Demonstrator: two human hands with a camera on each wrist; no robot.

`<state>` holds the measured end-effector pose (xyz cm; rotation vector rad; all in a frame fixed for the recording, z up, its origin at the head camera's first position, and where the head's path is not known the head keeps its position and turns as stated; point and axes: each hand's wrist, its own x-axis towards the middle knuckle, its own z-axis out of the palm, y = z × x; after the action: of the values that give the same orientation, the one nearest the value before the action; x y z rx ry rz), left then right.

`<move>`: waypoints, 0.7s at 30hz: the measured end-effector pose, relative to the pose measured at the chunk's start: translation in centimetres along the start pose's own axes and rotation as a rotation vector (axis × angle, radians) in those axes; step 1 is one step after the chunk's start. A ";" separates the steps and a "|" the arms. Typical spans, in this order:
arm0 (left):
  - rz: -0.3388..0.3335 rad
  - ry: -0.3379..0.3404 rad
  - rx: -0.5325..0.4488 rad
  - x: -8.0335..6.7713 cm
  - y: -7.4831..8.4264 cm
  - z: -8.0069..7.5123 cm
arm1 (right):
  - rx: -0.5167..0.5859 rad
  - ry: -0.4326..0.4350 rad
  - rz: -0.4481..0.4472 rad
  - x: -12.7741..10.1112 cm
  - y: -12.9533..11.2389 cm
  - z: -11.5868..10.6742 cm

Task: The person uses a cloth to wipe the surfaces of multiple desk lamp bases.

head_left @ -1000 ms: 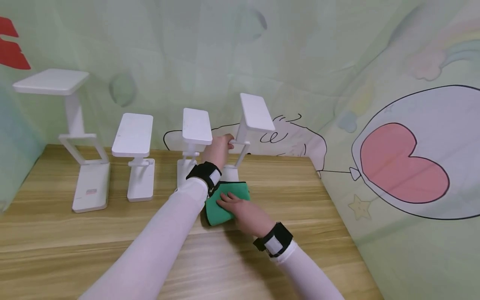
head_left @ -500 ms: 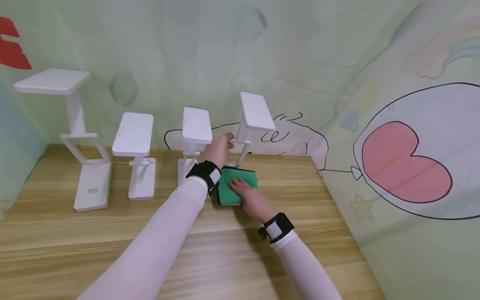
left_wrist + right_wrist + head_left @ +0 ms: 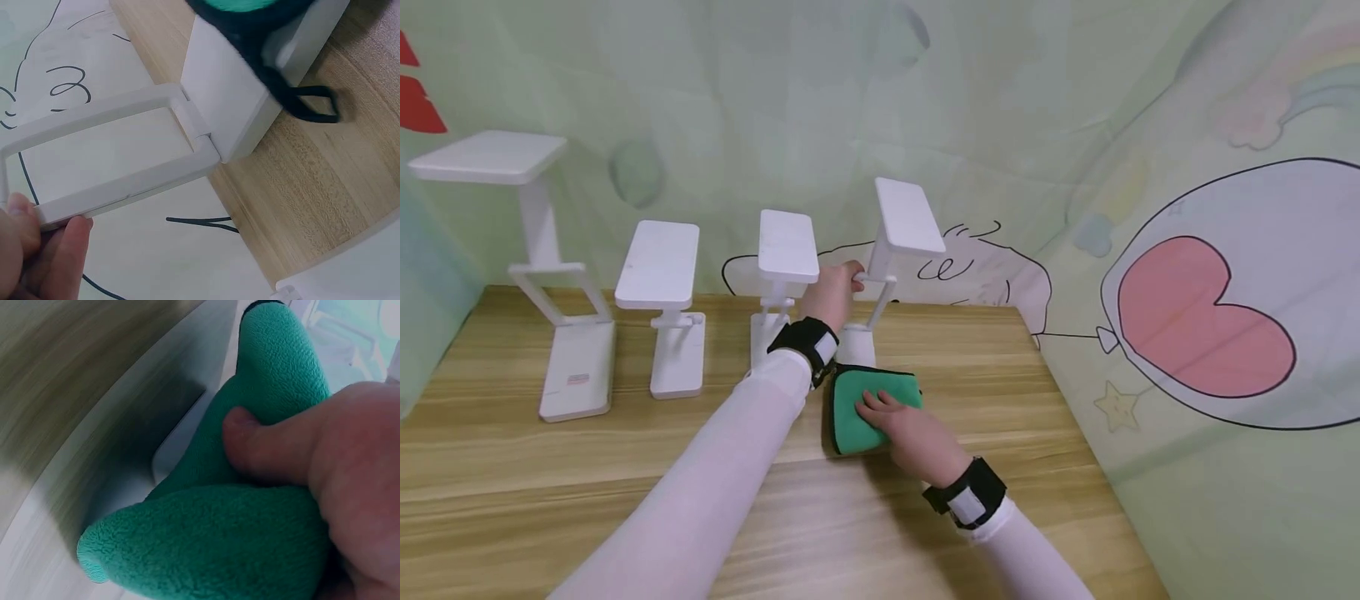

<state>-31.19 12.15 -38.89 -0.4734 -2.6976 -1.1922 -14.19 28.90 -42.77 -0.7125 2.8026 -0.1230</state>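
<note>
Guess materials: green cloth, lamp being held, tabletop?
Green cloth: looks like microfibre or fleece, with fuzzy nap plain in the right wrist view and dark edging. Lamp: seemingly moulded plastic, matte white, uniform, hinged frame. Tabletop: wood-grain surface, smooth; laminate or real wood, can't tell.

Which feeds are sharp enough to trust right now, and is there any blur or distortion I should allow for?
Head view: evenly lit, sharp, slight wide-angle bowing at the edges; both hands clear, left hand on the lamp frame. Left wrist view: frame crisp, green cloth smeared at the top. Right wrist view: heavy motion streaks on the left, only cloth and right hand readable.
</note>
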 end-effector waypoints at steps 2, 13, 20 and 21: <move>-0.002 0.001 0.002 0.0 0.0 0.0 | 0.008 -0.002 -0.034 0.4 -0.2 0.0; 0.020 0.005 0.019 -0.1 -0.1 0.2 | 0.139 0.129 -0.165 6.6 1.9 1.3; 0.038 0.034 0.032 -0.2 -0.2 0.1 | 0.182 0.178 -0.100 6.9 3.9 1.6; 0.037 0.035 0.029 -0.2 -0.2 0.1 | 0.176 0.184 -0.084 6.7 4.0 1.6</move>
<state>-31.10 12.06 -39.12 -0.4907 -2.6611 -1.1389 -21.27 29.16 -46.30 -0.8137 2.8851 -0.4666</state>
